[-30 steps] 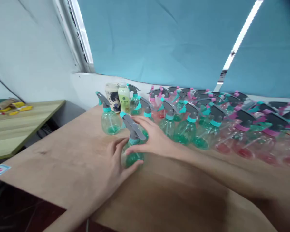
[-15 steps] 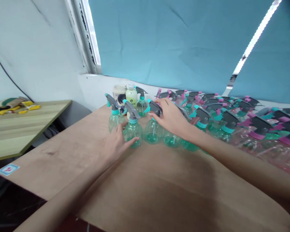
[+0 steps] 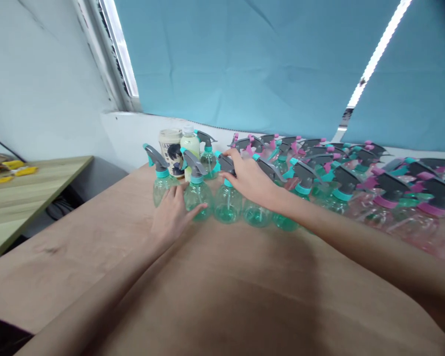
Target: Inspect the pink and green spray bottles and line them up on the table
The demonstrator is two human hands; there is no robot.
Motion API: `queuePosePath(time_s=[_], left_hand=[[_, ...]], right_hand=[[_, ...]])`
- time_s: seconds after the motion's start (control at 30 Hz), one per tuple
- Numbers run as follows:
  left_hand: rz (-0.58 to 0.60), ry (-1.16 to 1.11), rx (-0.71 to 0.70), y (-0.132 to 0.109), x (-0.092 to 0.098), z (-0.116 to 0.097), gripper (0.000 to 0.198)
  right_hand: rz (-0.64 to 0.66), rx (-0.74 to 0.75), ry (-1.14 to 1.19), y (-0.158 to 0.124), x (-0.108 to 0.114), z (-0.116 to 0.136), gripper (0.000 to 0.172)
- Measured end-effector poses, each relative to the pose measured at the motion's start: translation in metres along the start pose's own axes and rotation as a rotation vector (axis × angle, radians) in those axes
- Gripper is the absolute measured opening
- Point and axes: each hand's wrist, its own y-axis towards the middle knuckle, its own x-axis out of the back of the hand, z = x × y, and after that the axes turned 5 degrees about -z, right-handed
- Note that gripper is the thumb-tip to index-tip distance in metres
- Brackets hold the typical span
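Observation:
My left hand [image 3: 171, 211] is closed around the lower body of a clear green spray bottle [image 3: 199, 199], thumb across its front and fingers behind its left side. Just left of that hand stands another green spray bottle [image 3: 163, 187]. My right hand [image 3: 250, 179] grips the grey spray head of a third green bottle [image 3: 227, 205], thumb in front and fingers over the top. Both held bottles stand upright side by side on the wooden table [image 3: 222, 277]. More green bottles [image 3: 257, 212] continue the front row to the right, partly behind my right forearm.
Many pink and green spray bottles [image 3: 383, 207] crowd the table's right side. Behind the left bottles stand a paper cup [image 3: 168, 148], a white-capped bottle [image 3: 190, 146] and a green spray bottle [image 3: 208, 160]. A side table [image 3: 52, 185] holds yellow items [image 3: 25, 171].
The view has turned slightly right. A wider gap shows between the leftmost bottle and the one in my left hand. Both hands keep nearly the same hold.

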Motion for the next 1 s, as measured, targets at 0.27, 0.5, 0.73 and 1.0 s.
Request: queuePosePath(time_s=[0.27, 0.5, 0.73, 1.0], left_hand=[[-0.083, 0.016, 0.019, -0.007, -0.004, -0.004, 0.072], [-0.091, -0.113, 0.046, -0.030, 0.014, -0.029, 0.052], [0.228, -0.349, -0.115, -0.060, 0.018, -0.088, 0.065], [0.496, -0.629, -0.056, -0.086, -0.008, -0.156, 0.075]], right_hand=[[0.017, 0.066, 0.108, -0.022, 0.009, 0.005, 0.044], [-0.031, 0.099, 0.175, -0.059, 0.023, 0.005, 0.047], [-0.038, 0.112, 0.272, -0.094, 0.050, -0.008, 0.050], [-0.112, 0.117, 0.417, -0.150, 0.085, -0.044, 0.050]])
